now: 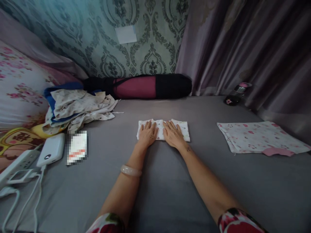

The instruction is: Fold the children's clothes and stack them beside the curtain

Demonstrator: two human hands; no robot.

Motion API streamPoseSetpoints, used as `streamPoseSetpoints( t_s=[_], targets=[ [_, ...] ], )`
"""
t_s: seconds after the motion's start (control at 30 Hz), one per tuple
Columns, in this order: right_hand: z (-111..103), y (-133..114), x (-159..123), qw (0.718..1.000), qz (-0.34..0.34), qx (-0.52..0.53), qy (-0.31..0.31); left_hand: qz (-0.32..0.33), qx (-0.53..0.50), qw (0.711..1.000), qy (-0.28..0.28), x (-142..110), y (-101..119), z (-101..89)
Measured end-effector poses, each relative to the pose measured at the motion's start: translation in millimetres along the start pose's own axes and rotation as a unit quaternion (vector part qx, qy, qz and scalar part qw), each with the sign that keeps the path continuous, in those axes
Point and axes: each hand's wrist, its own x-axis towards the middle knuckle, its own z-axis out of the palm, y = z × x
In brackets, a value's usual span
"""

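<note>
A small white garment with a tiny print (159, 129) lies folded into a flat rectangle on the grey sheet (160, 108). My left hand (147, 133) rests palm down on its left half, fingers stretched out and pointing away from me. On the right half lies my right hand (173, 133), also flat with the fingers spread a little. Both hands press on the cloth without gripping it. A strip of the garment shows between them and at both ends; the rest is under the palms.
Folded white and pink printed cloth (259, 137) lies at right, near a dark bottle (234, 97). At the back is a long black and maroon bag (136, 86). Heaped clothes (77, 105), a power bank (51, 149) and a power strip (20, 165) with cables are at left.
</note>
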Motion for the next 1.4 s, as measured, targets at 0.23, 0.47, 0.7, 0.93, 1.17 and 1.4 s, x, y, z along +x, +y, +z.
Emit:
streamPoseSetpoints(
  t_s=[0.23,0.47,0.7,0.93,1.17,1.4],
  targets=[
    [0.7,10.1,0.7,0.998,0.049,-0.028,0.027,-0.051,0.022,0.998,0.032,-2.6,-2.5,-1.8],
    [7.9,12.2,0.7,0.998,0.049,-0.036,0.016,-0.062,0.029,0.997,-0.017,-2.1,-4.1,0.9],
    [3.7,12.6,1.4,0.998,0.055,-0.028,0.013,-0.058,0.012,0.998,-0.004,-2.5,-5.2,-2.0],
    [1.8,26.2,2.0,0.982,0.161,-0.051,0.088,-0.105,0.029,0.993,0.048,0.4,-16.8,1.8],
    [7.4,31.7,2.4,0.980,0.189,-0.055,0.040,-0.121,0.012,0.992,-0.037,1.5,-21.9,4.1],
    [3.9,31.2,4.0,0.977,0.202,-0.052,0.029,-0.128,0.009,0.991,-0.042,1.4,-21.8,0.3]
  ],
)
